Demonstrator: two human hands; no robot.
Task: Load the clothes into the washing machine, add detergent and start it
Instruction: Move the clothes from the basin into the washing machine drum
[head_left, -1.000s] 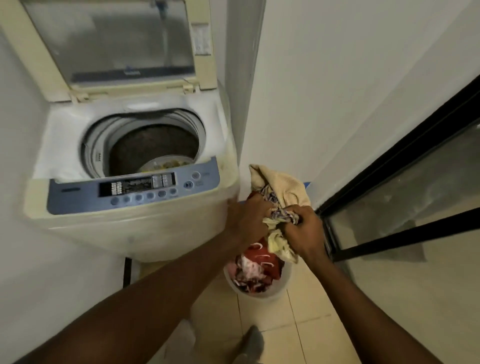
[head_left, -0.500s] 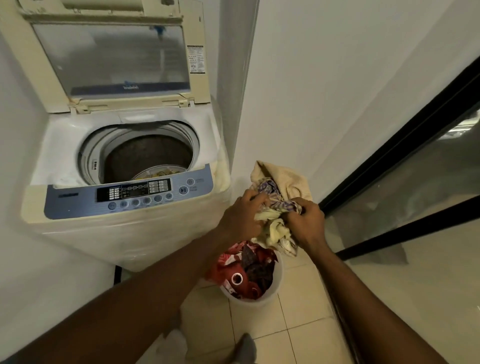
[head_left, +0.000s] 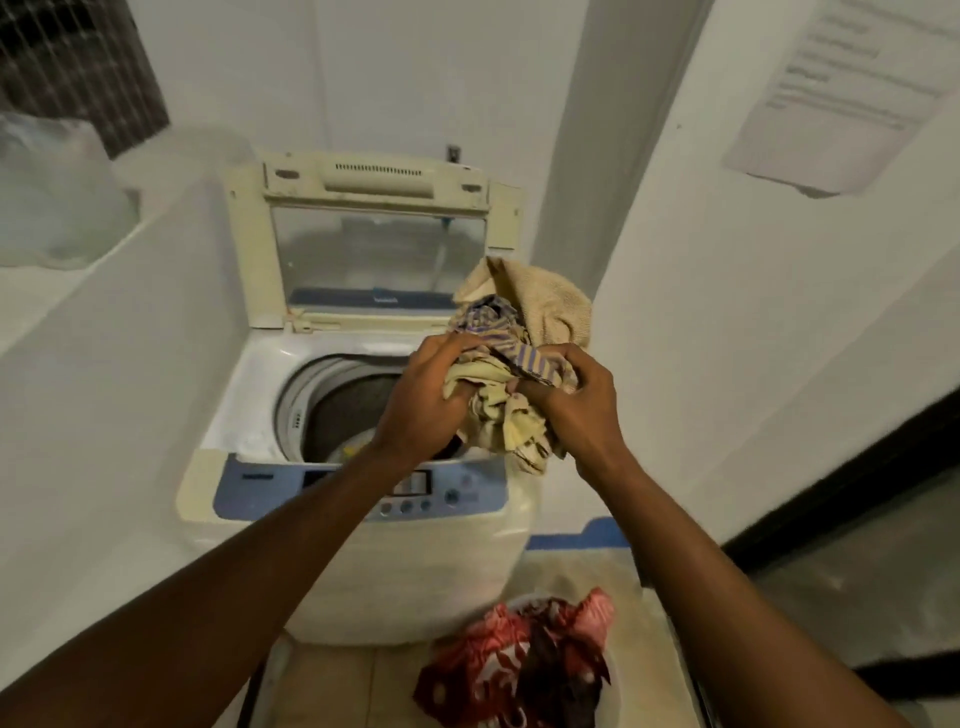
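Beige and striped cloth is bunching into one bundle of clothes (head_left: 511, 364), and both hands are gripping it tight: the left hand (head_left: 428, 400) is clutching its left side, the right hand (head_left: 576, 402) its right. The bundle is hanging over the front right rim of the washing machine (head_left: 363, 561), just beside the open drum (head_left: 343, 410), whose lid (head_left: 374, 244) is standing upright. Red patterned laundry is sitting in a white bucket (head_left: 615, 686) on the floor below.
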